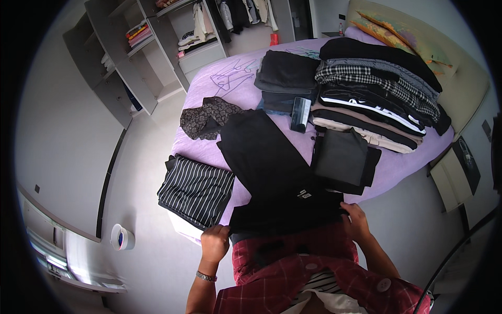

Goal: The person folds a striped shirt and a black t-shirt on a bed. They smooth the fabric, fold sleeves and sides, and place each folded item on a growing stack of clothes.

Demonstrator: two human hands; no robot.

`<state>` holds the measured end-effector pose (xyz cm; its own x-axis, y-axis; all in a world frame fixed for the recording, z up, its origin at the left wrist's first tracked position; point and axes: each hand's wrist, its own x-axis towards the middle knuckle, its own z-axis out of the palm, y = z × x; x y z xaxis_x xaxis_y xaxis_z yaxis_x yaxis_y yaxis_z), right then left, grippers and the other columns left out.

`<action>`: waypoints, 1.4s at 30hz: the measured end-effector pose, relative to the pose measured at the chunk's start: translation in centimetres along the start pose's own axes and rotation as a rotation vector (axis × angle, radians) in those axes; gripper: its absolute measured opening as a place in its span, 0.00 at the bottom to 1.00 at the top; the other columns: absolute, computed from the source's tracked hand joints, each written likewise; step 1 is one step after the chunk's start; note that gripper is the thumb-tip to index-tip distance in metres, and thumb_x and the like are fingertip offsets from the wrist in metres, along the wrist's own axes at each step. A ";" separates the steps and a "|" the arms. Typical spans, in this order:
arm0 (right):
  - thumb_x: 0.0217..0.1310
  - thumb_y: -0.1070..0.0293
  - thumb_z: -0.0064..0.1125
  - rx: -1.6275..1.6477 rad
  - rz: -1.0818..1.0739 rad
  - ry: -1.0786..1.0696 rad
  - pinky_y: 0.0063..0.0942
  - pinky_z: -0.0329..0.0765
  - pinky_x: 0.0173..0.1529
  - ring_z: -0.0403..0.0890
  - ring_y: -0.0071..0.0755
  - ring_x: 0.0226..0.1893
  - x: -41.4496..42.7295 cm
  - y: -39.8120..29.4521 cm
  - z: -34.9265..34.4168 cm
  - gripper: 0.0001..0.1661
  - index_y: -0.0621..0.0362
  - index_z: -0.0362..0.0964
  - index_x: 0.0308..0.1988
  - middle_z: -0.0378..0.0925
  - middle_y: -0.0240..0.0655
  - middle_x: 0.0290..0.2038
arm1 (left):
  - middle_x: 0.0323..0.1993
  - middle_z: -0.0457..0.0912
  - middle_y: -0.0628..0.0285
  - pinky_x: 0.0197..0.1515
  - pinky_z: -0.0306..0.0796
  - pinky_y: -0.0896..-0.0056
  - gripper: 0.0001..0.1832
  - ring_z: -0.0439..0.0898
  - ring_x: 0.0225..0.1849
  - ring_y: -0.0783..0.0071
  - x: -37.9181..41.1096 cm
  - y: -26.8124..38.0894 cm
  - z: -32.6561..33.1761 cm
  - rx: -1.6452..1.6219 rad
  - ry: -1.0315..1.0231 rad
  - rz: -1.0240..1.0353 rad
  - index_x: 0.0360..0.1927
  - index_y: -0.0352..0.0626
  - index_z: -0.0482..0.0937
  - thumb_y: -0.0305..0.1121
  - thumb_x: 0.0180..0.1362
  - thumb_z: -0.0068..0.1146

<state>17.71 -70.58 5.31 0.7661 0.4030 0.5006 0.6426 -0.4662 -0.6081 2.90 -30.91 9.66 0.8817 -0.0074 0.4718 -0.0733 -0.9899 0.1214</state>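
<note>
A black garment, seemingly trousers, stretches from the bed towards me, with small pale marks near its wide end. My left hand pinches one corner of that end. At the opposite corner, my right hand grips the cloth. The wide end hangs in front of my red checked clothing. Left of it lies a folded black-and-white striped garment. To the right rests a folded dark grey garment on black cloth. A crumpled dark patterned cloth lies beyond the striped one.
The purple-covered bed carries tall stacks of folded clothes, folded dark trousers and a phone. An open wardrobe stands behind. A white bin is on the floor at left, a nightstand at right.
</note>
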 end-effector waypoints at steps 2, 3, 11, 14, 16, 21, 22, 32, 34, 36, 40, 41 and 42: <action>0.50 0.81 0.56 -0.059 0.034 -0.068 0.40 0.75 0.44 0.77 0.50 0.37 -2.7 0.5 1.4 0.21 0.61 0.71 0.48 0.77 0.44 0.39 | 0.21 0.76 0.59 0.25 0.70 0.62 0.06 0.77 0.23 0.60 -2.7 0.4 2.6 -0.043 -0.054 -0.070 0.27 0.43 0.78 0.23 0.43 0.55; 0.50 0.80 0.56 -0.095 0.049 -0.105 0.40 0.75 0.43 0.76 0.49 0.37 -3.3 0.3 1.6 0.21 0.60 0.72 0.48 0.77 0.43 0.38 | 0.21 0.76 0.59 0.24 0.70 0.61 0.07 0.77 0.24 0.59 -3.3 0.6 3.3 -0.069 -0.058 -0.097 0.28 0.42 0.78 0.23 0.43 0.54; 0.52 0.76 0.51 -0.174 -0.045 -0.278 0.40 0.75 0.43 0.77 0.47 0.38 -3.0 2.1 2.9 0.16 0.58 0.75 0.43 0.77 0.42 0.35 | 0.31 0.79 0.59 0.31 0.74 0.62 0.06 0.80 0.31 0.57 -4.5 1.6 4.6 -0.193 0.059 -0.343 0.30 0.43 0.81 0.22 0.48 0.57; 0.50 0.77 0.53 -0.134 -0.052 -0.343 0.39 0.75 0.42 0.77 0.47 0.37 -3.1 2.6 2.8 0.14 0.57 0.76 0.40 0.76 0.41 0.33 | 0.36 0.79 0.55 0.37 0.75 0.60 0.07 0.80 0.36 0.53 -6.2 1.1 6.4 -0.252 -0.014 -0.505 0.33 0.43 0.80 0.23 0.49 0.57; 0.49 0.77 0.55 -0.149 -0.007 -0.468 0.39 0.75 0.41 0.76 0.46 0.37 -3.6 2.9 2.6 0.13 0.55 0.77 0.39 0.75 0.40 0.32 | 0.38 0.79 0.51 0.39 0.75 0.60 0.11 0.79 0.38 0.52 -7.3 0.8 7.7 -0.312 -0.144 -0.543 0.38 0.42 0.79 0.24 0.49 0.58; 0.48 0.72 0.60 -0.262 0.008 -0.611 0.37 0.75 0.42 0.76 0.43 0.39 -2.9 1.7 2.2 0.11 0.53 0.77 0.37 0.74 0.38 0.33 | 0.40 0.78 0.48 0.41 0.75 0.62 0.21 0.80 0.40 0.56 -10.4 -1.0 11.4 -0.639 -0.254 -0.599 0.48 0.36 0.73 0.29 0.49 0.59; 0.47 0.70 0.61 -0.274 0.007 -0.623 0.37 0.74 0.43 0.75 0.43 0.40 -1.9 0.9 2.3 0.12 0.53 0.77 0.37 0.74 0.37 0.34 | 0.42 0.79 0.53 0.41 0.75 0.67 0.20 0.80 0.41 0.65 -10.1 -1.7 11.6 -0.868 -0.241 -0.700 0.51 0.32 0.72 0.30 0.55 0.57; 0.44 0.53 0.69 -0.002 -0.184 -0.688 0.39 0.74 0.49 0.74 0.48 0.46 4.1 -6.2 21.1 0.46 0.56 0.60 0.60 0.72 0.46 0.45 | 0.24 0.78 0.64 0.20 0.66 0.78 0.10 0.73 0.18 0.78 -7.2 -5.9 16.9 -1.029 -0.231 -1.143 0.38 0.34 0.77 0.32 0.58 0.54; 0.41 0.50 0.71 -0.026 -0.155 -0.798 0.41 0.76 0.48 0.76 0.52 0.45 4.1 -7.5 24.1 0.55 0.56 0.53 0.65 0.72 0.51 0.46 | 0.22 0.77 0.65 0.17 0.63 0.80 0.10 0.71 0.16 0.79 -7.1 -6.4 16.9 -1.002 -0.287 -1.115 0.39 0.37 0.78 0.32 0.59 0.54; 0.40 0.49 0.71 -0.001 -0.135 -0.887 0.43 0.77 0.46 0.78 0.55 0.43 3.8 -8.8 25.9 0.59 0.54 0.48 0.67 0.72 0.55 0.47 | 0.22 0.78 0.66 0.16 0.61 0.80 0.09 0.71 0.16 0.80 -5.6 -5.5 14.7 -1.177 -0.395 -1.167 0.39 0.39 0.78 0.32 0.58 0.56; 0.44 0.50 0.68 0.020 -0.149 -0.966 0.44 0.78 0.43 0.80 0.54 0.40 3.3 -9.4 26.2 0.56 0.53 0.48 0.68 0.73 0.54 0.46 | 0.21 0.78 0.66 0.19 0.63 0.80 0.06 0.72 0.17 0.81 -6.0 -3.1 15.9 -1.268 -0.458 -1.027 0.31 0.39 0.79 0.31 0.58 0.54; 0.45 0.50 0.67 0.029 -0.146 -0.968 0.44 0.78 0.43 0.81 0.53 0.40 3.2 -9.1 26.1 0.54 0.53 0.49 0.67 0.74 0.53 0.46 | 0.20 0.77 0.67 0.19 0.63 0.80 0.07 0.72 0.17 0.81 -5.5 -3.2 15.9 -1.232 -0.479 -1.014 0.29 0.39 0.79 0.31 0.59 0.54; 0.50 0.54 0.63 0.046 -0.090 -0.901 0.45 0.78 0.41 0.81 0.53 0.38 2.9 -8.7 26.1 0.45 0.55 0.55 0.64 0.76 0.52 0.43 | 0.19 0.77 0.67 0.19 0.63 0.80 0.08 0.72 0.17 0.81 -4.9 -2.7 15.5 -1.203 -0.499 -1.011 0.28 0.39 0.79 0.32 0.59 0.54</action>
<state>14.06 -44.85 -4.01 0.4009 0.9092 -0.1128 0.6836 -0.3788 -0.6238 5.99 -30.41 -6.57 0.8300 0.2552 -0.4960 0.5015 0.0480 0.8638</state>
